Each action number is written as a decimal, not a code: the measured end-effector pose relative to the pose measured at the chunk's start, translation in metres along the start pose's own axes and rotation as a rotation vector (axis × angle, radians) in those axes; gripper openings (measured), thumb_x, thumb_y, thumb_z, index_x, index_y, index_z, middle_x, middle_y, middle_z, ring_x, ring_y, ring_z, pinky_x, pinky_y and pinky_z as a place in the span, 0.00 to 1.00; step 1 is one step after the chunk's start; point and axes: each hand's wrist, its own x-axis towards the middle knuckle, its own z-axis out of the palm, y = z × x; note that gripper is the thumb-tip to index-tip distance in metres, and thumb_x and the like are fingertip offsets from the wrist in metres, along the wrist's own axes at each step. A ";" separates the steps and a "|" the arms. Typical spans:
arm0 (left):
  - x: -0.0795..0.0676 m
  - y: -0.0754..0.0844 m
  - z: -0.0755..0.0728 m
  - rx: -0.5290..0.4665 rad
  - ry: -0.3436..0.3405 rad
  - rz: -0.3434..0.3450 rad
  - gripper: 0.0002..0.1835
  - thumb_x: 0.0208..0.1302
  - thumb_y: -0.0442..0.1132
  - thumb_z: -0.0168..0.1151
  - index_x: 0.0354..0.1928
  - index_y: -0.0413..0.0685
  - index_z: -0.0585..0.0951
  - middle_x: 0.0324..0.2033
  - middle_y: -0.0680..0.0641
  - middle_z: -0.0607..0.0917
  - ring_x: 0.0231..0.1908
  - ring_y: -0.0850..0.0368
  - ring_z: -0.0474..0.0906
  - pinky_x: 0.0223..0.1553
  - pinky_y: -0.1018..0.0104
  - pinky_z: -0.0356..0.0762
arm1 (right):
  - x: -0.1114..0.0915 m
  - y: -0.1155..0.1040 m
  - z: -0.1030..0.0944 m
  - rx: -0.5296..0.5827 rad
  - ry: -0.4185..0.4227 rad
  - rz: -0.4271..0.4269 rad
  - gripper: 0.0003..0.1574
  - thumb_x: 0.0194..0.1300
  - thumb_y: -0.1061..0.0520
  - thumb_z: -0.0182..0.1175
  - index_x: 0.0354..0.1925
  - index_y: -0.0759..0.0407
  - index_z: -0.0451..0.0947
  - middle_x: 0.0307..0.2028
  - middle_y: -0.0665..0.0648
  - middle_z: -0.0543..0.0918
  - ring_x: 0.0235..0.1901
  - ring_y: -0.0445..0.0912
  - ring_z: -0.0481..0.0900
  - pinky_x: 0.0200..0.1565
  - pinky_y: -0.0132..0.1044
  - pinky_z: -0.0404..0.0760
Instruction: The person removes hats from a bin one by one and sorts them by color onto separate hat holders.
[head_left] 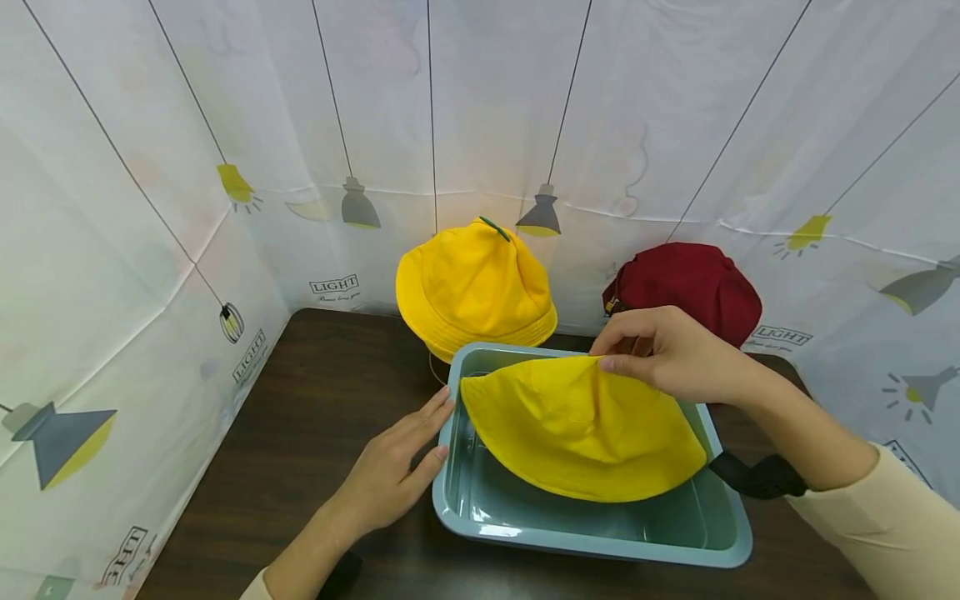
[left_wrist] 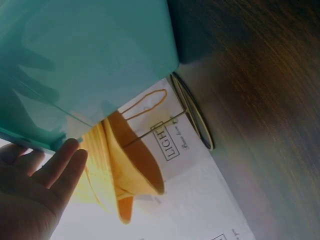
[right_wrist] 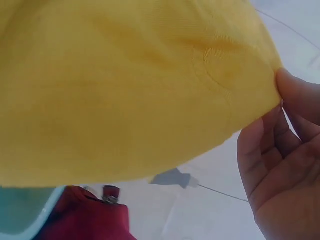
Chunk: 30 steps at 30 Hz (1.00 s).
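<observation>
A plain yellow bucket hat (head_left: 585, 425) hangs partly inside a blue-green plastic basin (head_left: 495, 530). Its upper edge is pinched between the thumb and fingers of my right hand (head_left: 667, 354); the right wrist view shows that pinch at the edge of the yellow cloth (right_wrist: 140, 100). With fingers fairly straight, my left hand (head_left: 397, 467) touches the basin's left rim. In the left wrist view, the left fingertips (left_wrist: 65, 150) lie against the rim of the basin (left_wrist: 100, 55).
Behind the basin, another yellow hat (head_left: 480, 292) with a green stem sits on a thin wire stand (left_wrist: 192, 112). A dark red cap (head_left: 690, 287) stands at the back right. The dark wooden table (head_left: 330, 383) meets a white printed curtain (head_left: 480, 100).
</observation>
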 end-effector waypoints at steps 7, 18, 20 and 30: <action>-0.001 0.000 -0.001 -0.008 -0.010 -0.009 0.30 0.81 0.43 0.53 0.80 0.48 0.65 0.80 0.51 0.61 0.75 0.51 0.66 0.69 0.46 0.71 | 0.003 -0.007 -0.011 -0.048 0.070 -0.057 0.14 0.64 0.68 0.72 0.39 0.48 0.88 0.33 0.42 0.84 0.27 0.43 0.75 0.27 0.33 0.79; -0.001 -0.001 -0.002 -0.002 -0.014 -0.003 0.30 0.81 0.44 0.53 0.80 0.47 0.64 0.81 0.51 0.60 0.75 0.51 0.66 0.69 0.46 0.71 | 0.013 -0.022 -0.027 -0.066 0.169 -0.097 0.14 0.64 0.70 0.70 0.40 0.52 0.89 0.35 0.44 0.86 0.28 0.44 0.77 0.30 0.31 0.83; -0.001 -0.001 -0.002 0.004 -0.012 0.001 0.30 0.81 0.43 0.53 0.80 0.46 0.64 0.81 0.50 0.60 0.75 0.50 0.66 0.69 0.46 0.71 | 0.015 -0.025 -0.030 -0.071 0.177 -0.098 0.13 0.64 0.70 0.71 0.40 0.52 0.89 0.34 0.44 0.86 0.28 0.43 0.78 0.30 0.31 0.84; 0.000 -0.001 -0.002 -0.008 -0.019 0.011 0.30 0.81 0.42 0.53 0.79 0.43 0.65 0.80 0.48 0.61 0.75 0.49 0.66 0.69 0.45 0.71 | 0.028 -0.035 -0.035 -0.108 0.224 -0.005 0.08 0.68 0.66 0.69 0.40 0.53 0.89 0.34 0.48 0.86 0.30 0.45 0.78 0.32 0.29 0.81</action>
